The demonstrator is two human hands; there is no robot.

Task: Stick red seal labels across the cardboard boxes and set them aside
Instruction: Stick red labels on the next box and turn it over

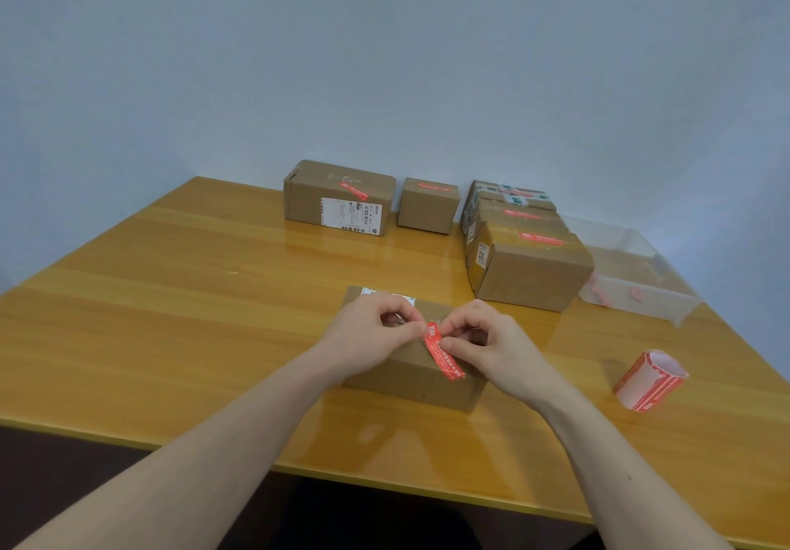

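Your left hand (pixel 376 331) and right hand (pixel 487 344) both rest on the near box (pixel 410 374), which sits on the table (pixel 171 314) directly in front of you. Each hand pinches the upper end of a red label (pixel 440 350) between thumb and curled fingers. The label runs diagonally across the box top, its lower end at the near top edge. Five sealed boxes (pixel 340 197) stand along the far side. A label roll (pixel 649 380) lies to your right, near a clear tray (pixel 641 293).
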